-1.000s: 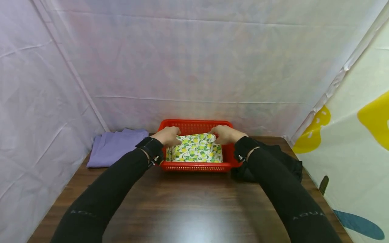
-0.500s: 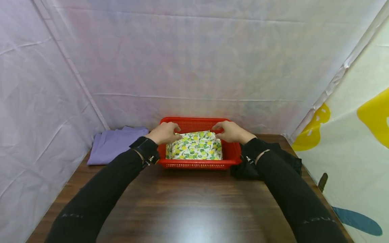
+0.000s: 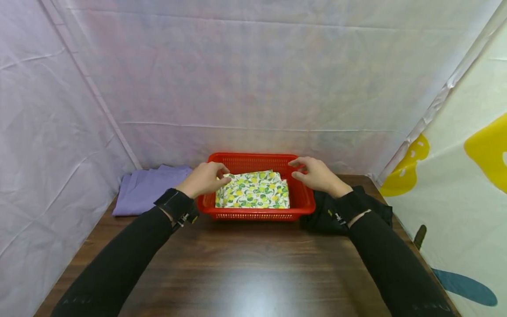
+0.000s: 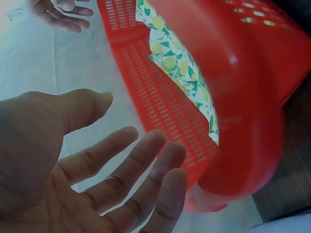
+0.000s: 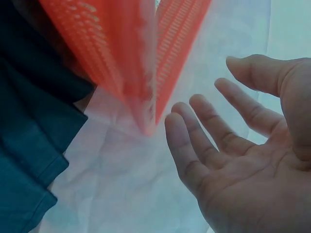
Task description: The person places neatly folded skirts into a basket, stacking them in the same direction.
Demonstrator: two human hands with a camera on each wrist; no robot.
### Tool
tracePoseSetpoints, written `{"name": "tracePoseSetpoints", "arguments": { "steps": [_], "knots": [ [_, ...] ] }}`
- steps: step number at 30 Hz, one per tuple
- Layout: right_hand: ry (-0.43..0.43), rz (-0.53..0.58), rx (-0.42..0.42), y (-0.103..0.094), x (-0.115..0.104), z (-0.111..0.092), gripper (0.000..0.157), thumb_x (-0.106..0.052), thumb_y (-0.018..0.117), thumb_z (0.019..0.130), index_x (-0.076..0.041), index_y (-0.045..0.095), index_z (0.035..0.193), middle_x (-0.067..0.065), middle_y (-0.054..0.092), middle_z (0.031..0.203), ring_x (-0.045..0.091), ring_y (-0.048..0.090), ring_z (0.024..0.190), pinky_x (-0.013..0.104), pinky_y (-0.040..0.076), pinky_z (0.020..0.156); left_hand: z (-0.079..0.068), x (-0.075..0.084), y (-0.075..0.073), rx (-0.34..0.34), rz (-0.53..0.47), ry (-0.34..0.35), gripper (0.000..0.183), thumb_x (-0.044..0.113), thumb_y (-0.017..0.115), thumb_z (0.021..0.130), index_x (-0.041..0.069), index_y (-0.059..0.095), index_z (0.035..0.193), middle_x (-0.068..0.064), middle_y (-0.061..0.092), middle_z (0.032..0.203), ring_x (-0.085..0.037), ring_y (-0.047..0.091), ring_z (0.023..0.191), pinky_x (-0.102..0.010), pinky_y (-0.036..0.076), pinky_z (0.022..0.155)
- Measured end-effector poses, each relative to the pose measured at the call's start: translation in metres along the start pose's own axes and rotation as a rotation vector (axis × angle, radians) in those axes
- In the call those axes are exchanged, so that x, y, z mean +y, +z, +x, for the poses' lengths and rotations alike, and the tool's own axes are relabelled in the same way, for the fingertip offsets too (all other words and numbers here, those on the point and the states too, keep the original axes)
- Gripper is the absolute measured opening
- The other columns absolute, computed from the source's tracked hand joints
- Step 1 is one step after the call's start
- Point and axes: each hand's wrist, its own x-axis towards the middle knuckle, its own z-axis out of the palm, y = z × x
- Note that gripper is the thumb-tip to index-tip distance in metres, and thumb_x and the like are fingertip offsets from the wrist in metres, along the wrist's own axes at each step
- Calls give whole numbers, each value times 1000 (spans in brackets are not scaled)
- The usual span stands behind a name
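A folded white cloth with a yellow and green lemon print (image 3: 253, 191) lies inside a red plastic basket (image 3: 253, 214) at the back of the table. My left hand (image 3: 203, 178) hovers over the basket's left side, its fingers apart and holding nothing. Over the right rim is my right hand (image 3: 314, 175), likewise holding nothing. In the left wrist view the left hand (image 4: 112, 179) has its fingers spread beside the basket's wall (image 4: 170, 107). The right wrist view shows the right hand (image 5: 243, 141) with relaxed, separated fingers, away from the basket's corner (image 5: 141, 97).
A folded purple cloth (image 3: 148, 189) lies left of the basket. Dark folded fabric (image 3: 325, 215) is to its right, partly behind the right forearm. White sheeting (image 3: 253, 88) hangs close behind. The brown wooden table (image 3: 245, 264) stretches toward me.
Both hands have drawn away from the lemon-print cloth, the left one leftward and the right one rightward. The cloth stays in the basket.
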Motion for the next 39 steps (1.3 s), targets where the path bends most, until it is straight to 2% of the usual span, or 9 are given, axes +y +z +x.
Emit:
{"name": "tracePoseSetpoints", "arguments": {
  "steps": [4,7,12,17,21,25,28,32,39],
  "knots": [
    [-3,9,50,-2,11,-15,43,-18,67,120,-3,66,160,27,68,158,48,70,139,66,59,118,-12,2,2,54,-14,44,36,34,76,115,8,82,138,-14,86,123,-31,81,107,-50,68,95],
    [1,2,79,-2,22,-27,44,-17,68,120,-1,66,160,30,66,155,47,71,136,66,60,116,-22,4,6,92,-10,74,33,36,76,115,10,83,135,-11,87,119,-25,79,96,-47,67,86],
    [55,19,120,3,42,-55,46,-19,67,120,-2,64,163,32,57,161,52,68,140,69,58,116,-39,8,16,141,-18,107,34,38,79,114,13,84,135,-7,87,117,-17,73,83,-38,62,73],
    [125,-35,155,9,65,-75,51,-21,69,119,0,61,164,39,54,164,59,64,143,76,54,117,-56,14,28,216,-26,143,30,37,83,110,17,87,132,-4,88,117,-20,79,92,-41,66,78],
    [136,-119,130,20,84,-86,57,-22,71,117,3,58,166,44,49,169,65,56,151,80,47,123,-69,20,42,277,-40,201,30,35,86,108,19,87,133,-2,87,122,-22,80,98,-38,66,76],
    [135,-184,16,35,93,-98,59,-33,67,120,-1,58,169,44,43,176,69,48,158,87,41,124,-80,29,56,319,-18,297,28,30,87,108,19,85,133,-1,86,122,-17,78,92,-31,64,74],
    [149,-232,-75,43,94,-105,60,-41,62,122,-7,57,172,42,38,180,72,41,161,95,36,120,-87,37,64,327,26,393,26,29,88,107,17,85,130,0,85,118,-16,78,93,-33,68,79],
    [140,-275,-95,50,90,-111,59,-42,62,122,-11,58,172,40,39,181,73,41,161,97,37,118,-94,46,71,308,78,499,28,31,88,108,18,84,131,1,83,113,-15,79,95,-34,70,80],
    [94,-300,-70,50,76,-129,57,-39,68,119,-8,63,167,43,47,173,74,51,151,88,46,118,-94,64,86,169,110,541,34,37,83,111,21,81,141,1,81,127,-15,79,110,-37,70,88]
  ]
}}
